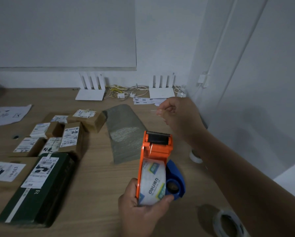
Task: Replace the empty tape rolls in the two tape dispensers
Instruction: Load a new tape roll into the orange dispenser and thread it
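Note:
My left hand (140,207) grips an orange tape dispenser (154,149) upright above the wooden table (99,182). A full roll of clear printed tape (152,182) sits in it, with my thumb across the roll's lower edge. My right hand (179,115) is raised above and behind the dispenser's toothed blade, pinching a small clear strip of tape (156,112) between fingertips. A blue tape dispenser (175,182) lies on the table just behind the orange one. An empty-looking tape core (228,223) lies at the lower right. Part of another white roll (195,157) shows under my right forearm.
Several labelled cardboard parcels (71,137) and a dark green box (39,189) fill the left of the table. A stack of grey mailer bags (126,134) lies in the middle. Two white routers (91,89) with cables stand along the back wall. Papers (8,114) lie far left.

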`<state>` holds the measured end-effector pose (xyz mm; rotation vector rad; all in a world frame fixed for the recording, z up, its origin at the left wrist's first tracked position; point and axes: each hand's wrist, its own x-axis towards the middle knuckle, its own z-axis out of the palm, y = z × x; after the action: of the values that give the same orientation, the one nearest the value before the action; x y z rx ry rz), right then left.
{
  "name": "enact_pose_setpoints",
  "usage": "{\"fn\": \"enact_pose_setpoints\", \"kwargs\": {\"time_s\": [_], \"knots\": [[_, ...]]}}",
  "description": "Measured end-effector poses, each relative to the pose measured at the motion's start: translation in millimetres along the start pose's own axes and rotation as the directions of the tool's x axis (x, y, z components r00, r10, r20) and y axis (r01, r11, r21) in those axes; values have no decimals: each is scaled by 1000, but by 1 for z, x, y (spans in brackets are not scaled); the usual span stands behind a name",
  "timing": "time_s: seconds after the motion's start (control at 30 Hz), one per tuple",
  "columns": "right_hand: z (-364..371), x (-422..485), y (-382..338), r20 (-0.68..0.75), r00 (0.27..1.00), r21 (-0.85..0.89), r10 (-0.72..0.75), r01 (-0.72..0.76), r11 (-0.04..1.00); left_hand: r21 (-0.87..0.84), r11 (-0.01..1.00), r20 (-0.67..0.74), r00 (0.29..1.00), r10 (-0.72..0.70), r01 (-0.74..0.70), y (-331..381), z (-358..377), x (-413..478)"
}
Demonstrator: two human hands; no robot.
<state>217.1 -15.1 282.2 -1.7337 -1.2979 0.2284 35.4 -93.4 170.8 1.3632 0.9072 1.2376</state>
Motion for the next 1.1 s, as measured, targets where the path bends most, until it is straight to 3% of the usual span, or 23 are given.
{"fn": "enact_pose_setpoints", "kwargs": {"time_s": [0.43, 0.73, 1.1], "knots": [[2, 0, 11, 79, 995, 6, 55, -56, 998, 68, 991, 56, 992, 113, -117, 10, -5, -3], [6, -1, 19, 164, 977, -2, 137, -139, 990, 45, 995, 37, 996, 82, -83, 19, -5, -2], [10, 4, 17, 368, 910, -59, 192, -183, 981, 71, 995, 40, 997, 71, -74, 22, -10, 0]]}}
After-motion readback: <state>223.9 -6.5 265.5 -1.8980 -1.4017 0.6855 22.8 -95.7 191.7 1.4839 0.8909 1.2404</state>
